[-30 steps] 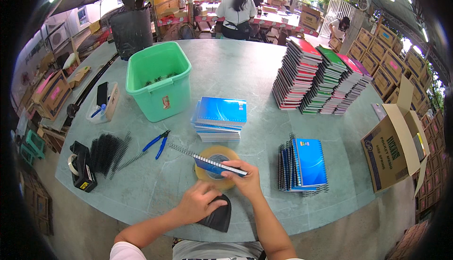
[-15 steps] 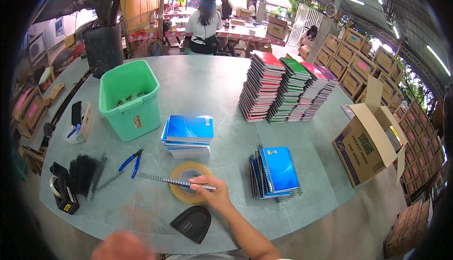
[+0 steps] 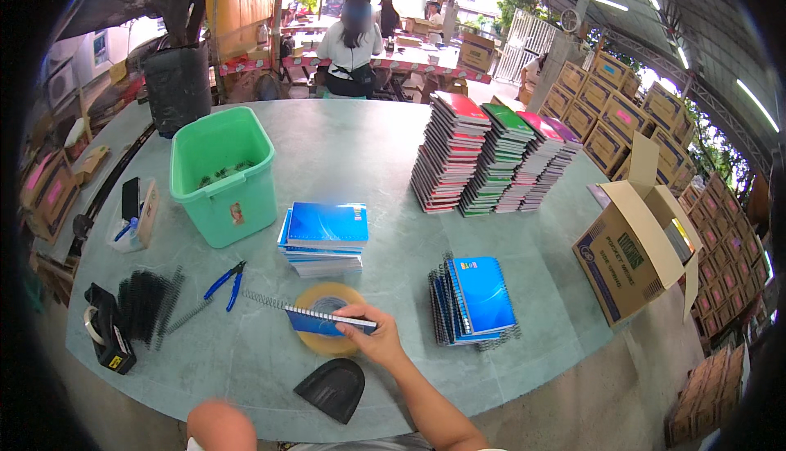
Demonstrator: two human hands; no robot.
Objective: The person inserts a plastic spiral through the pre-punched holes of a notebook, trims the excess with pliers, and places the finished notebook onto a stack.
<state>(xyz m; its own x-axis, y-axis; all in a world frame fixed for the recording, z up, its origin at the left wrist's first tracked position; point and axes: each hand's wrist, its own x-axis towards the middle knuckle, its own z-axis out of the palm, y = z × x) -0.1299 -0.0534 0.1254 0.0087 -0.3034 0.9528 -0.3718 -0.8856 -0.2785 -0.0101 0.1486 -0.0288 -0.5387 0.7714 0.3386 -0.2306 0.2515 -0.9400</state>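
On the desk (image 3: 360,148), from the left: one tape dispenser (image 3: 105,330), one green bin (image 3: 223,174), one blue pliers (image 3: 227,282). The left hand (image 3: 219,425) is blurred, its grip unreadable. The right hand (image 3: 372,338) pinches one spiral notebook (image 3: 327,320) over one tape roll (image 3: 329,320). Four tall notebook stacks (image 3: 491,156) stand beyond.

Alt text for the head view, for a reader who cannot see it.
A person's right hand holds a blue spiral notebook over a roll of tape on a grey-green table. Around it lie blue pliers, a green bin and notebook stacks.
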